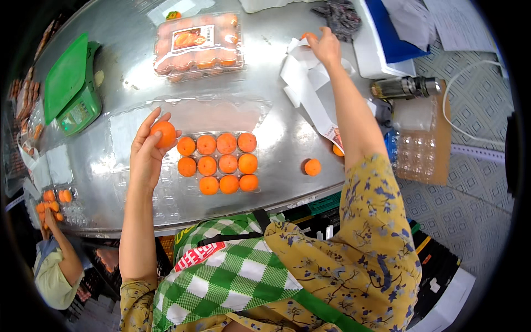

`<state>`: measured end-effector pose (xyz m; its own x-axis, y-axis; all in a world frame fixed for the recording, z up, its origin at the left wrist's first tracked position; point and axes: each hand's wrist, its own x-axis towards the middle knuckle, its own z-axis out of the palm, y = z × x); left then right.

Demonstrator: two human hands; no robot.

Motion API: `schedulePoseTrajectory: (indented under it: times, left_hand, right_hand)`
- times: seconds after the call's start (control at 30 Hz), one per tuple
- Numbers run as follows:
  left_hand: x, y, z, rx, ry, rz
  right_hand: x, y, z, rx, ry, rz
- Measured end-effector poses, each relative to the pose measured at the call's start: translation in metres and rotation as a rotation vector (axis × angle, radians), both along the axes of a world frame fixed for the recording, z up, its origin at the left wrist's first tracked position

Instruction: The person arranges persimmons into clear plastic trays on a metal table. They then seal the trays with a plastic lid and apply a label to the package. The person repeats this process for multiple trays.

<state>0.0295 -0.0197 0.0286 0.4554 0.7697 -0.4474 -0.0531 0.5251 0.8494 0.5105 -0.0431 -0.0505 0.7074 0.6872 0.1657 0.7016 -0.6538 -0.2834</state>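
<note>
My left hand (pixel 145 154) is closed around an orange persimmon (pixel 164 134), held up at the left end of an opened clear plastic tray (pixel 191 178). Rows of persimmons (pixel 226 143) sit in the tray's cups, with no fruit in the near left one. My right arm stretches to the far right of the table, where my right hand (pixel 327 48) grips another persimmon (pixel 308 36) beside white paper (pixel 303 77). Part of that fruit is hidden by the fingers. A loose persimmon (pixel 312 167) lies right of the tray.
Closed clear packs of persimmons (pixel 235 55) are stacked at the back. A green plastic basket (pixel 69 83) stands left on the metal table (pixel 121 72). At right are a grey cloth (pixel 340 19), white foam box (pixel 376 55) and bottle (pixel 406 87). Another person (pixel 58 271) works lower left.
</note>
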Motion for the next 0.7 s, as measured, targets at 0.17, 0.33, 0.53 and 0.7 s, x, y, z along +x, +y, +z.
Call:
schedulePoseTrajectory:
  times: [0.17, 0.33, 0.53, 0.7]
  left_hand:
    - [0.002, 0.002, 0.006, 0.017, -0.001, -0.02]
    - [0.003, 0.003, 0.009, 0.005, 0.015, -0.01]
    - [0.003, 0.002, 0.005, 0.013, -0.015, -0.055]
    - [-0.005, 0.002, 0.001, 0.009, -0.066, -0.067]
  right_hand:
    - [0.019, 0.035, -0.01, -0.51, 0.161, -0.171]
    - [0.08, 0.044, -0.072, -0.08, 0.333, -0.168]
    - [0.109, 0.013, -0.021, 0.987, 0.534, 0.013]
    - [-0.02, -0.055, 0.1, 1.137, 1.134, 0.377]
